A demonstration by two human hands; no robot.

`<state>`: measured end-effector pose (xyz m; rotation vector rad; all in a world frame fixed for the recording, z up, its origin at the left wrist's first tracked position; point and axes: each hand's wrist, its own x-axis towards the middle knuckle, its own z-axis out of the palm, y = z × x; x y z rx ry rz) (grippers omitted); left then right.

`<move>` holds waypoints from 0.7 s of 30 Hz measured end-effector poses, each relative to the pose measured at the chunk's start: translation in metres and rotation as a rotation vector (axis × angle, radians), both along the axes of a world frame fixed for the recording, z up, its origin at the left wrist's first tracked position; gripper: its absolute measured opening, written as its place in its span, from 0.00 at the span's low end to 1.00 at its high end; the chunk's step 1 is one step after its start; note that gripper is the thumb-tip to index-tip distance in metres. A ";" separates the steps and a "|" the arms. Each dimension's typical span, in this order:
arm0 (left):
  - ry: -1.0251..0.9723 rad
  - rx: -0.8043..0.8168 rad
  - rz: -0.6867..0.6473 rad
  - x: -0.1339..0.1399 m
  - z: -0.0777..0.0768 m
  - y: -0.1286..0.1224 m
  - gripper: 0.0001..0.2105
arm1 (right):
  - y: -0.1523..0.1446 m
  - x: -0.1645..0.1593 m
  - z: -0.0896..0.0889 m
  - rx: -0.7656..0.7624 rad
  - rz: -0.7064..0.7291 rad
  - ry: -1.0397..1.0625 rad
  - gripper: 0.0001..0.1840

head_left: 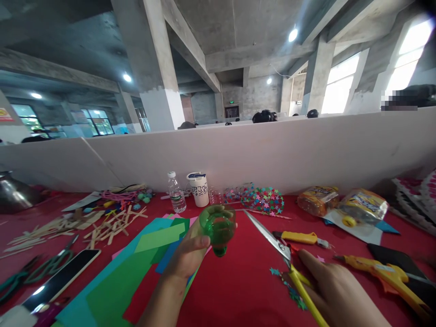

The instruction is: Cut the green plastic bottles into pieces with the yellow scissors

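My left hand is closed around a see-through green plastic bottle top. Its narrow neck points down, and the wide cut end is up, above the red tabletop. My right hand grips a pair of scissors with yellow and red handles; how the fingers sit in the loops is partly hidden. The silver blades lean up and to the left, apart from the green piece. Teal and green star sequins lie under the scissors.
Coloured paper sheets, wooden sticks and a phone lie left. A water bottle and white cup stand behind. Rightward are a yellow utility knife, glue gun and cut plastic bottles.
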<state>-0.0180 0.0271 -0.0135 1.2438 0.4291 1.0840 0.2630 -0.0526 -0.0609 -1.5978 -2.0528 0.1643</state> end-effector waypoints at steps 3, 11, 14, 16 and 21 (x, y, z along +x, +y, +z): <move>0.089 0.019 -0.027 0.006 0.002 -0.006 0.31 | 0.000 -0.005 0.008 -0.153 -0.001 0.157 0.19; 0.384 -0.010 -0.167 -0.037 0.003 -0.043 0.32 | -0.008 -0.013 0.001 -0.187 -0.008 0.216 0.20; 0.640 -0.005 -0.125 -0.074 0.018 -0.074 0.36 | -0.017 -0.015 -0.012 -0.183 -0.021 0.209 0.19; 0.878 0.007 -0.098 -0.097 0.031 -0.101 0.33 | -0.026 -0.015 -0.019 -0.193 -0.018 0.206 0.18; 1.449 0.203 -0.277 -0.148 0.019 -0.169 0.14 | -0.048 -0.016 -0.017 -0.215 -0.003 0.206 0.17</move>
